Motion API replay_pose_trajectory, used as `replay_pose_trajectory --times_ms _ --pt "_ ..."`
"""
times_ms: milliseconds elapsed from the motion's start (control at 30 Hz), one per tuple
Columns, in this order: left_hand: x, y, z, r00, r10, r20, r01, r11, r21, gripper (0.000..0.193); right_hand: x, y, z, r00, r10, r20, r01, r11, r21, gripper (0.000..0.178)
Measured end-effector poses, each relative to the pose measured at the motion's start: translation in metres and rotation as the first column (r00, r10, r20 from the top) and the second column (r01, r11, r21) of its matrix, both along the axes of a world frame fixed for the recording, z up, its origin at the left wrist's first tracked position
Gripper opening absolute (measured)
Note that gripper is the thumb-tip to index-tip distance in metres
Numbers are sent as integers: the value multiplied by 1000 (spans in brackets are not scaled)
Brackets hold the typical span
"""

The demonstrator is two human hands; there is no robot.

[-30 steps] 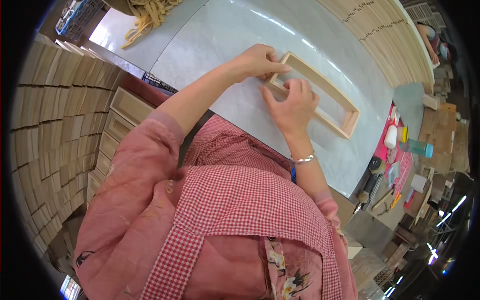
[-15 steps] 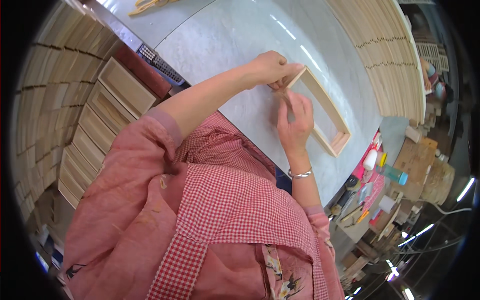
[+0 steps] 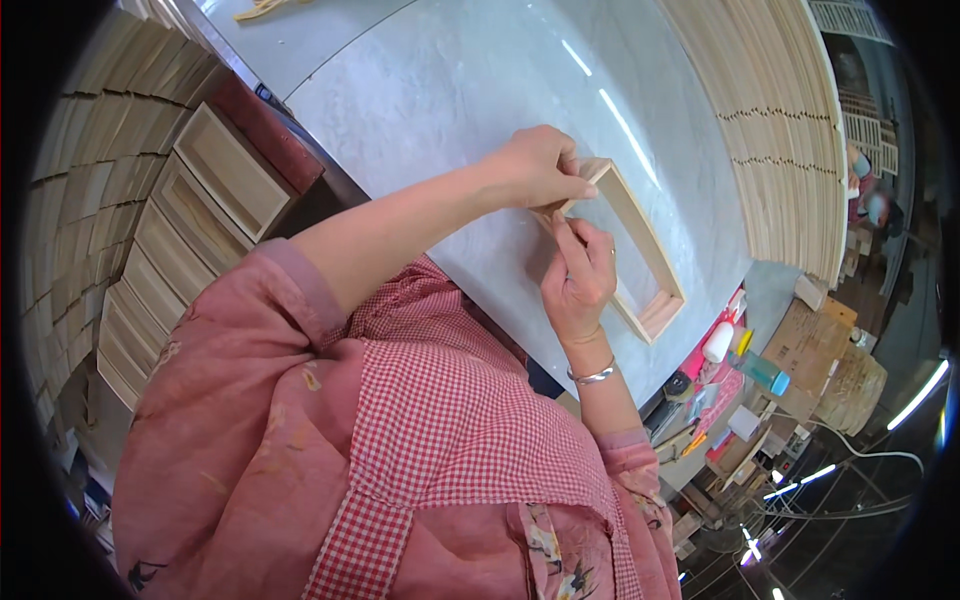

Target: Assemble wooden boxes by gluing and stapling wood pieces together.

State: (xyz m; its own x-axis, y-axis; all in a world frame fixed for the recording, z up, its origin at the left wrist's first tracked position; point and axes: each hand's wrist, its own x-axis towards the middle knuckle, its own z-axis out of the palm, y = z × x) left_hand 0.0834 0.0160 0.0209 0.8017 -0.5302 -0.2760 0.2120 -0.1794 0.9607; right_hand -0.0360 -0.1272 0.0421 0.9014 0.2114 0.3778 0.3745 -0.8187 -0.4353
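Note:
A shallow rectangular frame of pale wood (image 3: 638, 228) lies on the grey-white tabletop, which shows through its middle. My left hand (image 3: 543, 168) is bent over the frame's left end, closed, with fingers and thumb gripping the end piece. Just nearer to me, my right hand (image 3: 580, 278) has its fingers curled and pressed together at the near left corner. Whatever those fingertips pinch, if anything, is hidden or too small to make out. A silver bangle (image 3: 591, 375) circles the right wrist.
Stacked wooden strips (image 3: 775, 130) stand along the table's far right side. Pale wooden box frames (image 3: 228, 160) are piled at my left. Past the right edge sit a white bottle (image 3: 717, 342), a teal bottle (image 3: 762, 373), tools and cardboard (image 3: 790, 355). A yellowish bundle (image 3: 268, 8) lies far left.
The frame and both hands sit slightly lower in the picture as the view has shifted. My left hand has come down over the frame's end; the right fingertips have moved to its near corner.

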Motion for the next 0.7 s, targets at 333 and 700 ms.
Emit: replay_pose_trajectory --times_ms 333,700 --pt "10 13 5 963 -75 -260 36 988 -150 11 -5 2 -2 999 3 54 -4 1000 1 38" --pt "45 -5 13 882 -441 -167 466 870 160 8 -1 2 -3 997 13 76 -13 1000 -12 39"
